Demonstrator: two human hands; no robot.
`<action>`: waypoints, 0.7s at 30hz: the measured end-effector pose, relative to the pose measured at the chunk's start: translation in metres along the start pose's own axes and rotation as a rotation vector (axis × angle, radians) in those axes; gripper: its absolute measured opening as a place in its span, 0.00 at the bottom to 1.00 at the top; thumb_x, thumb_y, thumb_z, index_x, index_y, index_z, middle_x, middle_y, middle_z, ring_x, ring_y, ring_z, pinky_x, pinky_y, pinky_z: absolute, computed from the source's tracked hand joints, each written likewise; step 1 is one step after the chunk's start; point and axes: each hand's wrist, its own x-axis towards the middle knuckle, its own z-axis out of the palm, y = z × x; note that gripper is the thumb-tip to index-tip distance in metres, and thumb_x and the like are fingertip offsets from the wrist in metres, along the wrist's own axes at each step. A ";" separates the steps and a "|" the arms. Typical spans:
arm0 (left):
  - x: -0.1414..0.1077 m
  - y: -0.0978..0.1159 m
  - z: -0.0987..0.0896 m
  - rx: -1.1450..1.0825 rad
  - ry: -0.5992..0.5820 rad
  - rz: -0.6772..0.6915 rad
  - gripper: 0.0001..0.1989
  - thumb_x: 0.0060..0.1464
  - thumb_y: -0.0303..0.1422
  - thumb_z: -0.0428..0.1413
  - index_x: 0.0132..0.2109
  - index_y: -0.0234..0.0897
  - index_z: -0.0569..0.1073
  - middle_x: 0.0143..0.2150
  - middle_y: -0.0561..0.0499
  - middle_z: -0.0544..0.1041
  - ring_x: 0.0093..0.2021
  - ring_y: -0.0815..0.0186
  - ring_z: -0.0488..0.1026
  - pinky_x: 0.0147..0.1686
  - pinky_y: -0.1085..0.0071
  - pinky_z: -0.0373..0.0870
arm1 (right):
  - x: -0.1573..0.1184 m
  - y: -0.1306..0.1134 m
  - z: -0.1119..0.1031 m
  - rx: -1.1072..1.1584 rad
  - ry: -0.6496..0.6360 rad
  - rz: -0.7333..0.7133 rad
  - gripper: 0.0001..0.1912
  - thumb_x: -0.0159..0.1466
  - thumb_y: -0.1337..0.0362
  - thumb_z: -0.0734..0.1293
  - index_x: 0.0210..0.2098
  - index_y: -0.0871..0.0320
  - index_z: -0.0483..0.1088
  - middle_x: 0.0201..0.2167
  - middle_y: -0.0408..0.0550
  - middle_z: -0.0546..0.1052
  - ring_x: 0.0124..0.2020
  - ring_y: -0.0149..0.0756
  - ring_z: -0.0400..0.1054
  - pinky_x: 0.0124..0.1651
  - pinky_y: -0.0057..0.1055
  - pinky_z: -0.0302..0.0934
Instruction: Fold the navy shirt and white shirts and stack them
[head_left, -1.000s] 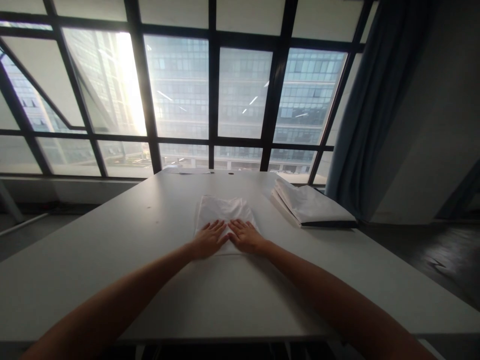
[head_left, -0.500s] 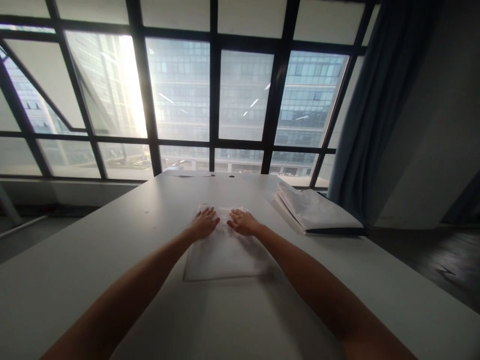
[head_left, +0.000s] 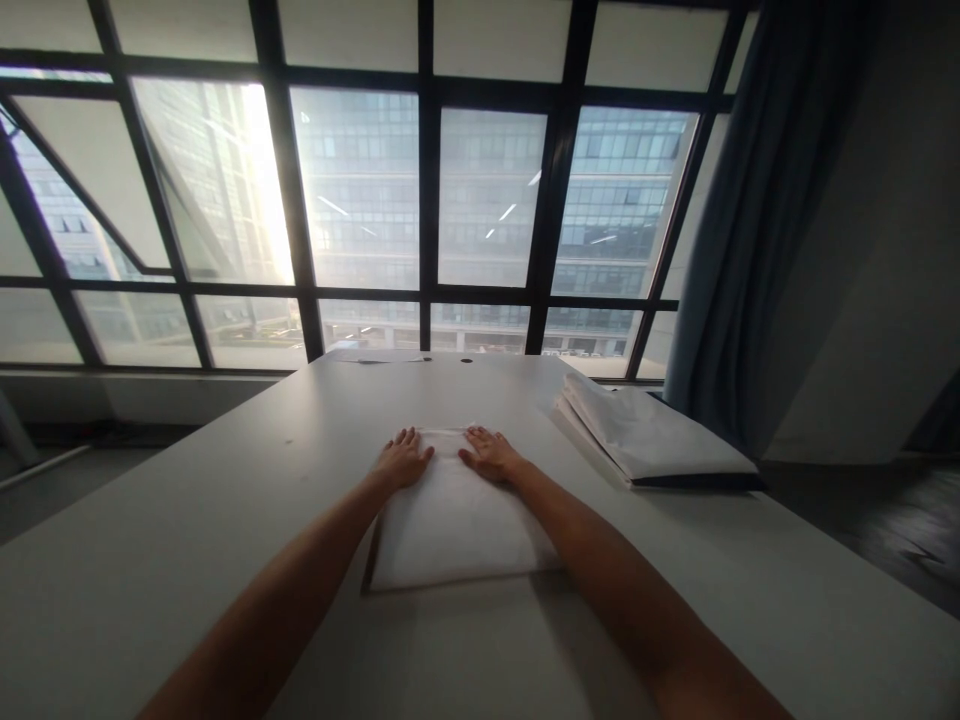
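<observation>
A folded white cloth (head_left: 457,525) lies flat on the white table (head_left: 187,530) in front of me. My left hand (head_left: 401,462) rests palm down on the cloth's far left corner, fingers spread. My right hand (head_left: 491,456) presses flat on the far right corner in the same way. Both hands lie on top of the cloth and grasp nothing. My forearms stretch over the cloth's left and right sides.
A stack of folded white cloths (head_left: 652,435) sits at the table's right side, on something dark. Behind the table stands a large window with dark frames (head_left: 427,200). A dark curtain (head_left: 757,230) hangs on the right.
My hands slid from the near edge of the cloth to its far edge, and the crumpled far part now lies flat. The cloth appears closer to me and smoother.
</observation>
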 end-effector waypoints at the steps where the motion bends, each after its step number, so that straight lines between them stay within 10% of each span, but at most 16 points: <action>1: 0.002 -0.001 0.001 -0.008 -0.013 0.001 0.34 0.65 0.47 0.35 0.70 0.30 0.52 0.73 0.37 0.44 0.73 0.53 0.41 0.67 0.54 0.45 | 0.001 0.001 0.001 0.004 0.003 0.001 0.37 0.72 0.45 0.47 0.72 0.61 0.42 0.72 0.51 0.40 0.72 0.38 0.31 0.70 0.45 0.29; 7: -0.014 0.022 -0.010 0.014 0.057 0.064 0.30 0.67 0.44 0.35 0.69 0.32 0.55 0.72 0.37 0.48 0.72 0.52 0.43 0.67 0.49 0.42 | -0.004 -0.002 0.000 -0.031 -0.003 0.096 0.37 0.71 0.44 0.49 0.72 0.60 0.43 0.72 0.50 0.39 0.72 0.38 0.32 0.70 0.47 0.29; 13: -0.094 0.065 -0.006 -0.035 0.000 0.409 0.33 0.66 0.51 0.35 0.70 0.39 0.55 0.72 0.41 0.52 0.72 0.53 0.45 0.67 0.47 0.43 | -0.029 -0.021 -0.017 -0.129 0.018 0.473 0.34 0.71 0.47 0.53 0.64 0.67 0.62 0.66 0.66 0.59 0.66 0.57 0.51 0.66 0.58 0.38; 21: -0.130 0.061 -0.002 -0.049 0.022 0.509 0.32 0.67 0.49 0.36 0.70 0.39 0.55 0.71 0.44 0.53 0.72 0.57 0.46 0.68 0.56 0.40 | -0.048 0.000 0.005 -0.040 0.015 0.210 0.33 0.73 0.47 0.44 0.72 0.56 0.44 0.72 0.50 0.41 0.72 0.43 0.32 0.69 0.54 0.29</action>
